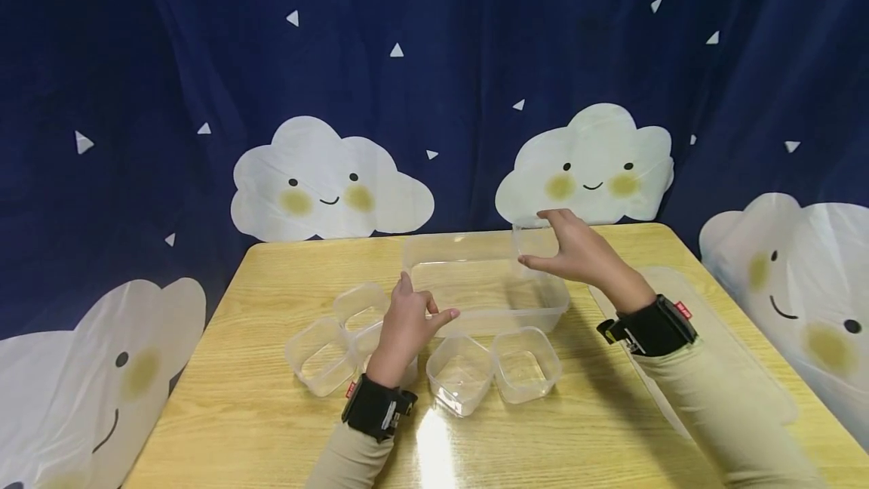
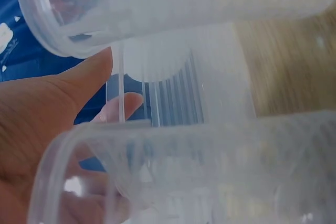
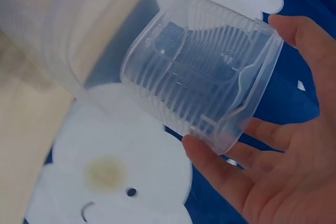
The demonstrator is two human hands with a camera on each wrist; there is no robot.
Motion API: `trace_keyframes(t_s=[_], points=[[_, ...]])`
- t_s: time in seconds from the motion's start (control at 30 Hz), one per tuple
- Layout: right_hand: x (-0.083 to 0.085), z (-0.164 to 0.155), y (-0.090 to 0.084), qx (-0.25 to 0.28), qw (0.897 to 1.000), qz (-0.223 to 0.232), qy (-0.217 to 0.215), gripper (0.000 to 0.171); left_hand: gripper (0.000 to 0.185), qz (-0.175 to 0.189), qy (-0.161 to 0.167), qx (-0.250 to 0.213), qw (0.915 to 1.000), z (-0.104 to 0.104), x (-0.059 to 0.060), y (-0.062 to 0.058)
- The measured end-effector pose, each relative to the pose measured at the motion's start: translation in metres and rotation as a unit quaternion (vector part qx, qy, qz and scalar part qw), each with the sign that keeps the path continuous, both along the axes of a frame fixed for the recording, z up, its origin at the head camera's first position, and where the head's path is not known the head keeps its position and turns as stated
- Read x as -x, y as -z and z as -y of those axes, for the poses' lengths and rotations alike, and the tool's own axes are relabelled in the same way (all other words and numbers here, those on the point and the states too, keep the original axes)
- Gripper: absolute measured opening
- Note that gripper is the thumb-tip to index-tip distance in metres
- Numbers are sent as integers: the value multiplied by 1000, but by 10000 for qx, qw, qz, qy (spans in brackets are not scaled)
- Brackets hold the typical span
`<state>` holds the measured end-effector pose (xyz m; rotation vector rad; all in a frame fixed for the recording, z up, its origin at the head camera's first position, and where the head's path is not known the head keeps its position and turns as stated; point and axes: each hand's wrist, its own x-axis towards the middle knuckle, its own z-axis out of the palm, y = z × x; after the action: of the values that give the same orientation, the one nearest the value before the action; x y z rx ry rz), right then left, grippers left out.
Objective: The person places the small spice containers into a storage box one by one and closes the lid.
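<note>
Right wrist view, small tub (image 3: 202, 72) tilted, mouth lower-right

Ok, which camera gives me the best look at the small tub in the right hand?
The right wrist view: the small tub fills the frame, ribbed walls clear, pinched between thumb and fingers of the right hand. The head view shows it only as a faint clear shape above the big tray. In the left wrist view I cannot pick it out.
</note>
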<state>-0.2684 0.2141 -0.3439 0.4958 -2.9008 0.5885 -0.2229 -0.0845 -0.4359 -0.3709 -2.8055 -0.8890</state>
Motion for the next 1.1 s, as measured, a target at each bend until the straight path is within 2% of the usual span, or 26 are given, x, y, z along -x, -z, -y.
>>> trace_keyframes(t_s=[0.23,0.43,0.7,0.9,1.1], points=[[22,9,31,108,9991,354,-222,95,44,2,-78,78,9999,-1,1,0],[30,15,51,1,9982,477,-352,96,45,-46,-155,133,9998,-2,1,0],[31,18,61,-463,9960,737,-180,95,46,-31,-167,222,9996,-3,2,-1],[32,17,66,-574,9941,914,-143,93,46,-42,-177,185,9997,-4,1,2],[35,17,68,-474,9939,987,-150,91,46,-34,-181,150,9997,-3,1,1]])
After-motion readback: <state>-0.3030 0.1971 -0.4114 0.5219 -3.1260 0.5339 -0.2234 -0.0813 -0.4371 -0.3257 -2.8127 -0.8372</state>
